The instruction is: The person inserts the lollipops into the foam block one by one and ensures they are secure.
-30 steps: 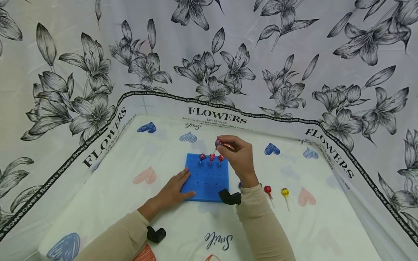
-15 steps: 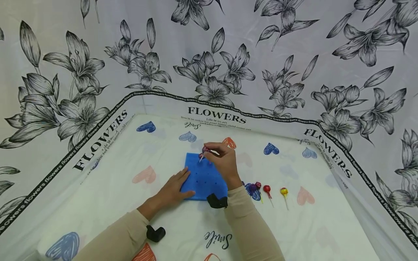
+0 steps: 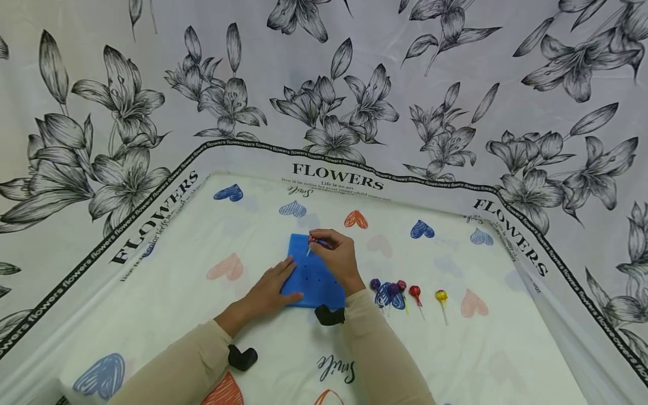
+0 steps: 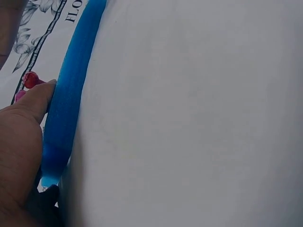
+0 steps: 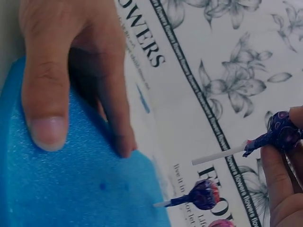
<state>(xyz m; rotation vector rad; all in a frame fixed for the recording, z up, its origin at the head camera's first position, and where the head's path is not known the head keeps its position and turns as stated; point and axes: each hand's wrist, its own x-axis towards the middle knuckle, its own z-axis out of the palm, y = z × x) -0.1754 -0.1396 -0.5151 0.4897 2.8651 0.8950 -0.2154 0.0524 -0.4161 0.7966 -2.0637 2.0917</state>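
Observation:
In the head view my right hand (image 3: pixel 340 256) pinches a purple-wrapped lollipop (image 3: pixel 311 241) above the far part of a blue foam block (image 3: pixel 320 289). The right wrist view shows its white stick (image 5: pixel 218 156) bare and apart from the foam. A second purple lollipop (image 5: pixel 204 195) stands in the block, with part of a pink lollipop (image 5: pixel 221 223) beside it. My left hand (image 3: pixel 267 288) rests against the block's left side, thumb and fingers extended. In the left wrist view a red lollipop (image 4: pixel 31 80) stands beyond the thumb. In the head view, my right hand hides most standing lollipops.
Right of the block, several lollipops lie on the heart-printed cloth (image 3: pixel 283 349), among them a purple lollipop (image 3: pixel 374 284), a red lollipop (image 3: pixel 415 291) and a yellow lollipop (image 3: pixel 441 296). Small holes mark the foam. A flower-printed curtain (image 3: pixel 324 62) surrounds the table.
My right hand has moved left and slightly down with the lollipop, from above the block's far right corner to its far left part. My left hand keeps its place on the block.

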